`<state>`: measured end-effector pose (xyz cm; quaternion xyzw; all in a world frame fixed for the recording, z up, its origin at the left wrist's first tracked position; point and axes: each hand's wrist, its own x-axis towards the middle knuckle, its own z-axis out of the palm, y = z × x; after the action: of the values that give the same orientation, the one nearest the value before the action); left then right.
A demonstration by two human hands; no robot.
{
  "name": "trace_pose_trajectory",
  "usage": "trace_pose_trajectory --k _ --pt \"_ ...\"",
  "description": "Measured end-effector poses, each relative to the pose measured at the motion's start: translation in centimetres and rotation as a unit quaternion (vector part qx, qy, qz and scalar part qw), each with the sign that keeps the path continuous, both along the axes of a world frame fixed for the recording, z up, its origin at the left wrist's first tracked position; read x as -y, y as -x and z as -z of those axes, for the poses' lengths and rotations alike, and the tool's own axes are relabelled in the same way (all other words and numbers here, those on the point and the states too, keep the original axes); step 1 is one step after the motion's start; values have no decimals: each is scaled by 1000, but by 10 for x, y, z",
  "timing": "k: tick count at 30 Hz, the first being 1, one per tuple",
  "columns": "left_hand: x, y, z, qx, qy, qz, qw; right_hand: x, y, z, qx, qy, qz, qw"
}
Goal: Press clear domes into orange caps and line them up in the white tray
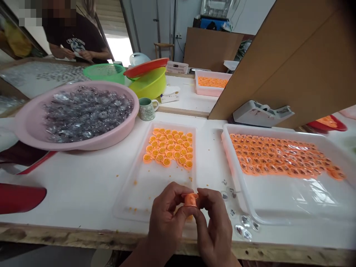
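Observation:
Between the fingertips of my left hand (169, 211) and my right hand (214, 215) is a small orange plastic cup-like piece (190, 200) with a flared rim. Both hands are closed on it, thumbs below and index fingers at the upper edge. They are over the near end of a shallow translucent tray (130, 193). Rows of orange round pieces with yellow contents (169, 146) fill that tray's far half. Beside my right hand lie several small clear domed pieces (243, 231) with dark and silvery centres.
A white tray (275, 200) on the right holds rows of orange pieces under clear covers. At left stands a pink basin (116, 135) heaped with clear plastic pieces, beside a green mug (147, 111). A tape dispenser (258, 113) sits by a cardboard panel (294, 63). Another person (78, 40) works across.

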<state>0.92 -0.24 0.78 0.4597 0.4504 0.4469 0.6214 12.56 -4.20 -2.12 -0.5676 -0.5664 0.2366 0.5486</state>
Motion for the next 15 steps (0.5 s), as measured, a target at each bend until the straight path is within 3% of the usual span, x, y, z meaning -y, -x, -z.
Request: trace_pose_trajectory --k 3,7,11,15 --pt "-6 0 7 58 73 52 994 -6 -10 4 23 27 -36 999" --pt "-6 1 19 44 115 -6 992 -12 -20 14 -23 81 -71 994" --pt "-4 -7 27 -26 66 -20 997 -11 -15 19 -101 131 -67 984" --pt "-13 -7 24 -134 -25 49 989 -12 -14 14 -138 125 -4 982"
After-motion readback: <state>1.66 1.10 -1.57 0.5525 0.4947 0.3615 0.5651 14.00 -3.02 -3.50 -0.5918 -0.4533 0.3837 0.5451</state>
